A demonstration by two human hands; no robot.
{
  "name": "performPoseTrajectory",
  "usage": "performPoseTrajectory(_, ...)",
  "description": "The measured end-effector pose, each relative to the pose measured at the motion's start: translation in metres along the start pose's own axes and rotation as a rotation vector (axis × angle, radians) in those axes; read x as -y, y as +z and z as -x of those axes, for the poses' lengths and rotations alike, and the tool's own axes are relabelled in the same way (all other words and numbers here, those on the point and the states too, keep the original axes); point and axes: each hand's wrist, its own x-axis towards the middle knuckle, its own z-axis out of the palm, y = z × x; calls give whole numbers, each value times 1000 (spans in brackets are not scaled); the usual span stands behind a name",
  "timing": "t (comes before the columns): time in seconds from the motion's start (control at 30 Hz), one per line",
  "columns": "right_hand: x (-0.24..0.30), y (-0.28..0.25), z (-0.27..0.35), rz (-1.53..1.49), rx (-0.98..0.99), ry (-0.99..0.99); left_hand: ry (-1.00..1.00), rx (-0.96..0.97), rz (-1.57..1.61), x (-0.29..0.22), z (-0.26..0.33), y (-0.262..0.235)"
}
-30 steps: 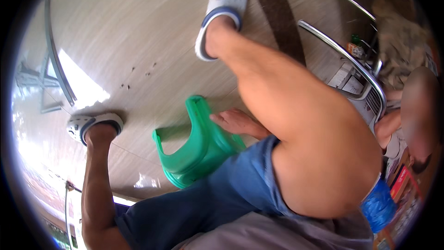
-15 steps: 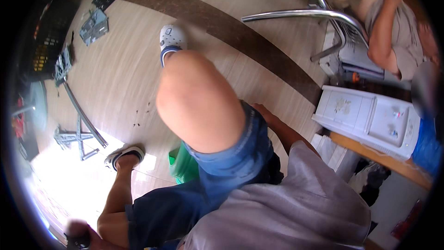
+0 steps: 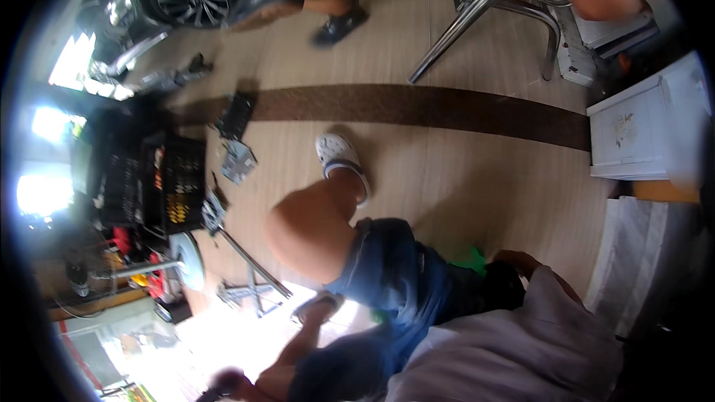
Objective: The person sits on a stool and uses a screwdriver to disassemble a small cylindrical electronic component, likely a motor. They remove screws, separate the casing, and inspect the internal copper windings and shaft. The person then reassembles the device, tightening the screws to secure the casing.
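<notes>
We have our right hand [image 3: 519, 260] low on the right beside our hip, right next to the green stool [image 3: 469, 260], which shows only as small bits past our blue shorts [image 3: 402, 283]; the fingers are half hidden, so we cannot tell whether they grip anything. Our left hand [image 3: 237, 385], at the near left edge, is a blur, and we cannot tell whether it is wide, narrow or holding the dark shape beside it. Over on the left we see a slotted black crate [image 3: 195, 171]; yellow pieces show through its slots, too unclear to name, and to its left stands more dark slotted crating [image 3: 123, 186] whose contents we cannot make out. Just to the right of the crates, a grey metal plate [image 3: 238, 162] and a black panel [image 3: 235, 115] lie on the floor [image 3: 462, 186], and a long dark bar [image 3: 257, 262] lies nearer us. On the far right, we have a white box-shaped unit [image 3: 633, 130], its inside hidden from view. At the far side, another person's dark shoe [image 3: 339, 28] rests left of a chrome-legged chair [image 3: 465, 18].
</notes>
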Motion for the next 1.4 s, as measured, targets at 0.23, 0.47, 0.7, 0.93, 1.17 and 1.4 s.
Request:
performPoseTrajectory(0.23,1,-9,11,-6,-285,-62,-12,26,42,2,8,16)
performPoseTrajectory(0.47,-112,94,67,-203,89,51,-17,25,127,-3,33,-4)
performPoseTrajectory(0.7,-240,189,173,-47,745,450,-45,97,408,-20,52,-38)
performPoseTrajectory(0.93,-199,8,23,-28,65,215,-206,306,249,-20,25,91)
performPoseTrajectory(1.17,57,-145,-142,-294,-385,-361,-368,52,-26,38,20,170)
performPoseTrajectory(1.4,177,-92,-176,-921,239,-595,-408,49,30,50,18,227)
